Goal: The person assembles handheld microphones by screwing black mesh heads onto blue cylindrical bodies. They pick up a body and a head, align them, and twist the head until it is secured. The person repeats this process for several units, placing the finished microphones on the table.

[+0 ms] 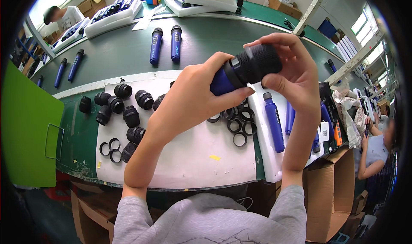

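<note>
In front of me my left hand (201, 89) is wrapped round the blue body of a microphone (223, 81), which lies tilted with its head up to the right. The fingers and thumb of my right hand (296, 70) close round its black mesh head (264, 61). A black collar sits between body and head; whether the head is fully seated I cannot tell. Below my hands, several black rings (240, 126) lie on the white sheet (193, 158). More loose black microphone heads (131, 115) are spread to the left, beside a few rings (114, 145).
Two blue microphones (176, 44) lie further back on the green bench (116, 50). White foam on the right holds headless blue bodies (274, 121). Foam trays (113, 16) stand at the back. A green panel (30, 123) borders the left; cardboard boxes (330, 196) stand below. Other people work nearby.
</note>
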### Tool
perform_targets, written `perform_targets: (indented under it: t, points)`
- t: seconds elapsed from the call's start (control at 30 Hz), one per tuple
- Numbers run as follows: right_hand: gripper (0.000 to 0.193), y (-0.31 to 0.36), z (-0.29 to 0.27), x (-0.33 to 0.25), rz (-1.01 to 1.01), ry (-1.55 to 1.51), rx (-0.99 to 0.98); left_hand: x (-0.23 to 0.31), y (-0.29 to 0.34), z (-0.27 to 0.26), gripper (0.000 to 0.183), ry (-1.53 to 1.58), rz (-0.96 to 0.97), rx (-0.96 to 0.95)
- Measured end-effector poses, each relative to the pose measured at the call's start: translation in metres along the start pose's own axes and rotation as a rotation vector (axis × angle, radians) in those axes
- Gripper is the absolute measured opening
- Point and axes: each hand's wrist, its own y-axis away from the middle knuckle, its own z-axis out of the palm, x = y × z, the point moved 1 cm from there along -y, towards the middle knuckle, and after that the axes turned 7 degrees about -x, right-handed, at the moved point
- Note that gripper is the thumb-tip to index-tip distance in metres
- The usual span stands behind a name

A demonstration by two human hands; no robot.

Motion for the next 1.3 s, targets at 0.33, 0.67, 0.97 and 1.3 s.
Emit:
perform_targets:
  t: [0.33,0.67,0.97,1.3]
  points:
    - [0.061,0.000,0.013,0.000,0.028,-0.033,0.152,0.000,0.002,-0.002,0.041,-0.038,0.074,0.053]
    - [0.059,0.001,0.011,-0.005,0.062,0.020,0.086,0.001,0.002,-0.007,0.042,-0.091,0.035,-0.004]
    - [0.057,0.000,0.014,-0.002,0.084,0.000,0.051,-0.002,0.003,-0.004,0.043,-0.102,0.080,0.040]
    - [0.053,0.000,0.014,-0.005,0.101,0.042,0.036,0.001,0.001,0.000,0.045,-0.052,0.103,0.047]
